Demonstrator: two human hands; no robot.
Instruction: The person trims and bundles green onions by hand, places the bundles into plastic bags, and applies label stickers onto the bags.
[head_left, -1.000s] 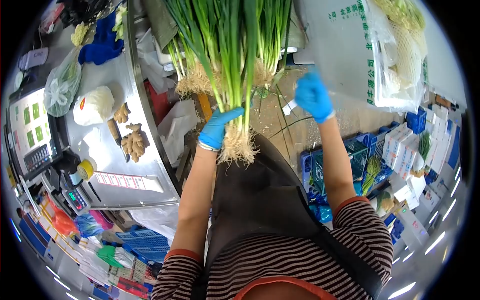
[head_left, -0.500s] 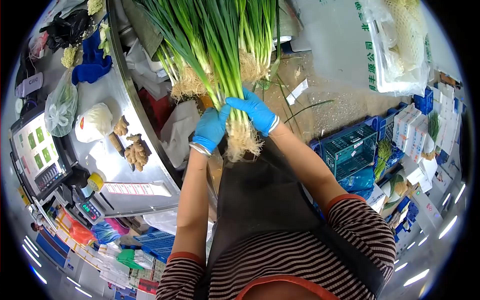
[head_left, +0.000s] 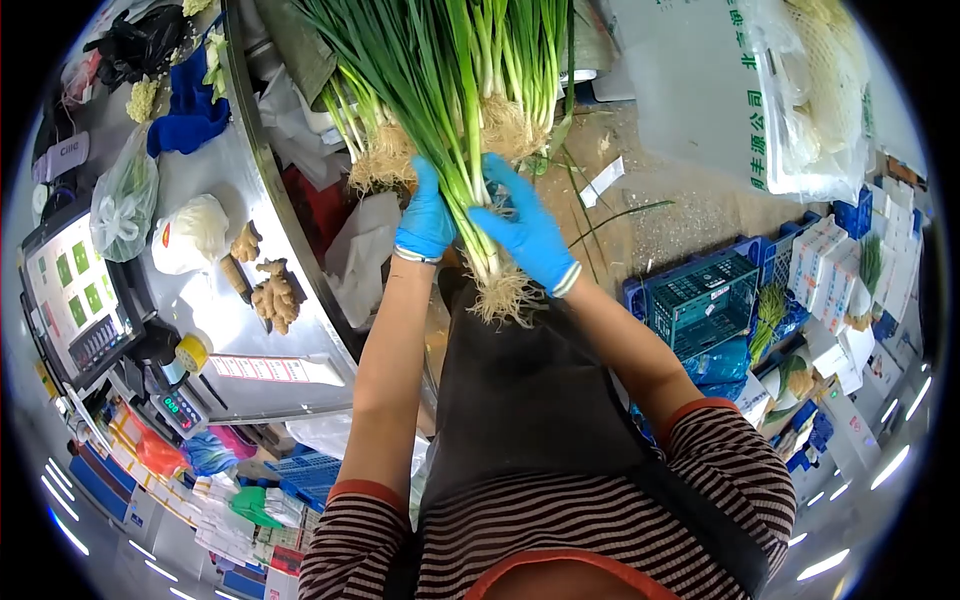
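Note:
A bunch of green onions (head_left: 462, 185) slants down in front of me, its pale roots (head_left: 505, 297) hanging over the black apron. My left hand (head_left: 427, 215), in a blue glove, is closed around the left side of the stalks, partly hidden by them. On the other side, my right hand (head_left: 530, 232), also gloved, grips more loosely; its thumb lies across the white stems and a gap shows between thumb and forefinger. Beyond the hands lie more green onions (head_left: 515, 125), roots towards me, and another rooted bunch (head_left: 383, 155) to the left.
On the left, a metal counter (head_left: 275, 375) bears ginger (head_left: 275, 297), a white bag (head_left: 190, 237), a blue cloth (head_left: 190, 108) and a scale screen (head_left: 75, 285). To the right are a green crate (head_left: 705, 305) and a wrapped white package (head_left: 690, 110). Loose leaves litter the floor.
My hands have moved apart. The right thumb and forefinger have spread, and the right hand sits slightly lower. The root ends have swung a little to the right.

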